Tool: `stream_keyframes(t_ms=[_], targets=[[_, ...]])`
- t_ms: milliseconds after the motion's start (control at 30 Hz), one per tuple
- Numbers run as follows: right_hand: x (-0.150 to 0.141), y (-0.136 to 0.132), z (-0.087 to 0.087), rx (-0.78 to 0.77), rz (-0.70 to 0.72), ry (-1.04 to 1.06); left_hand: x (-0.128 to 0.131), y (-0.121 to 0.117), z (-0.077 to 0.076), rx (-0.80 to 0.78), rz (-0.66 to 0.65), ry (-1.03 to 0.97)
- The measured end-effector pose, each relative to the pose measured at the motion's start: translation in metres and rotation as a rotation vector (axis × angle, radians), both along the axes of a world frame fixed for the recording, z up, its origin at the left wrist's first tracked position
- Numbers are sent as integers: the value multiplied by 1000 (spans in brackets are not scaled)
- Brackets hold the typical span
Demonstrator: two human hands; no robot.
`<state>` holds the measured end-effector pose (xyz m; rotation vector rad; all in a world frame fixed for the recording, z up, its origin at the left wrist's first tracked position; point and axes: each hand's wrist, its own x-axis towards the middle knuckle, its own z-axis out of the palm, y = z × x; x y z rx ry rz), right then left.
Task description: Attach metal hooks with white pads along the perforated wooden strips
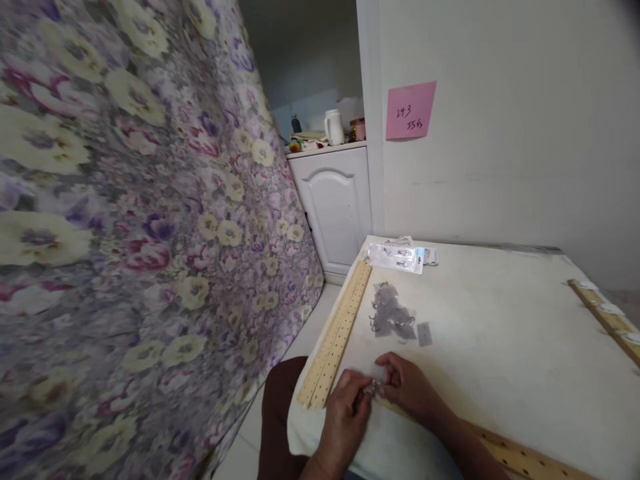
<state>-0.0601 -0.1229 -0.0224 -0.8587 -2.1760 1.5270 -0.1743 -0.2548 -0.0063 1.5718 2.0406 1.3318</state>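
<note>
Near the front edge of the table, my left hand (345, 408) and my right hand (407, 385) meet with fingers pinched together. Between them is a small shiny metal hook (374, 387) with what looks like a clear backing; its details are blurred. Just beyond the hands lies a pile of clear-backed hooks (390, 310). One flat clear square (425, 334) lies apart on the pile's right side. A wooden strip with holes (520, 457) runs under my right forearm, its left end close to the fingers and partly hidden.
Two perforated wooden strips (340, 333) lie along the table's left edge. Clear hook packages (395, 257) rest at the back left. Another wooden strip (605, 320) with white pieces is at the far right. A floral curtain (150, 233) hangs on the left.
</note>
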Motion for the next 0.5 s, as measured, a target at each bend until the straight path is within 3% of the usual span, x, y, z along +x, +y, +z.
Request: stream_keyframes(t_ms=[500], targets=[[0, 1, 1, 98, -21, -78, 0, 0, 1, 9, 3, -13]])
